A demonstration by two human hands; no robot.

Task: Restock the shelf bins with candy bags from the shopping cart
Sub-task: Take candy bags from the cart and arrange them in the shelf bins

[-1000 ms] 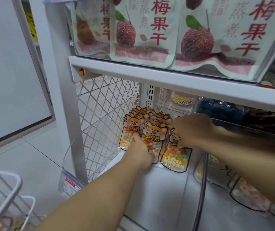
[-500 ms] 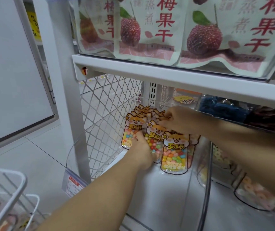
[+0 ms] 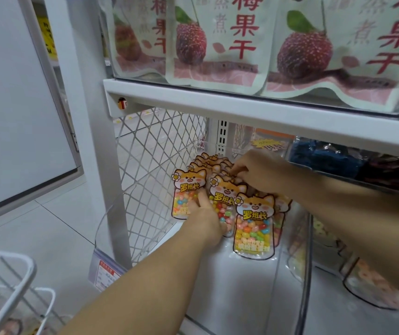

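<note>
Mid-frame, the candy bags (image 3: 227, 193) stand in the clear bin (image 3: 241, 298), left hand (image 3: 205, 218) flat against their fronts and right hand (image 3: 258, 172) seemingly pinching their tops; best square the rows upright, faces forward.

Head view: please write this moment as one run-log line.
left hand: rests on candy bags | right hand: pinches their tops | place: shelf bin

Left hand (image 3: 204, 220) touching candy bags (image 3: 254, 229), right hand (image 3: 260, 174) pinching tops
</note>
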